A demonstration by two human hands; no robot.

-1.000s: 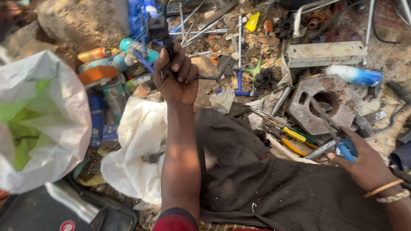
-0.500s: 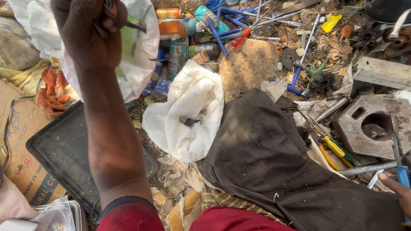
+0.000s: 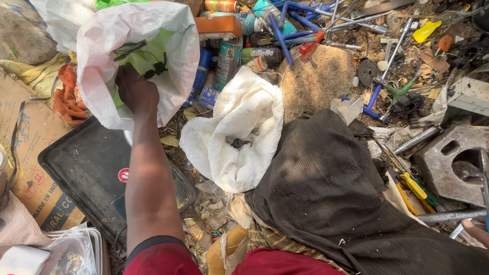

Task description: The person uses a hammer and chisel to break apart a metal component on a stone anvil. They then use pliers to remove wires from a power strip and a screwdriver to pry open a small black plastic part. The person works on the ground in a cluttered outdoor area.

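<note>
1. One small black part with a thin wire (image 3: 157, 67) lies inside the mouth of a white woven sack (image 3: 168, 61), against its green inner lining, just above the left hand (image 3: 135, 91).
2. The left hand reaches into the sack's opening with its back to the camera and fingers curled under; whether it grips anything cannot be told. A second dark piece (image 3: 130, 48) rests higher up on the sack's inner wall.
3. At the lower right edge, only a sliver of the right hand (image 3: 479, 231) shows, next to a metal rod (image 3: 451, 215); how far it is open cannot be told.
4. Below the sack sits a flat black tray (image 3: 86, 168), lying partly on brown cardboard (image 3: 25, 153).
5. A crumpled white cloth bag (image 3: 239, 132) lies to the right of the sack, touching a dark striped cloth (image 3: 326, 193) spread over the person's lap.
6. Spray cans and tubes (image 3: 226, 56) stand just behind the sack, beside a rough stone (image 3: 316, 76).
7. Farther right, blue-handled tools (image 3: 285, 30), yellow-handled screwdrivers (image 3: 412, 186) and a heavy grey metal block (image 3: 448, 168) litter the dirt.
</note>
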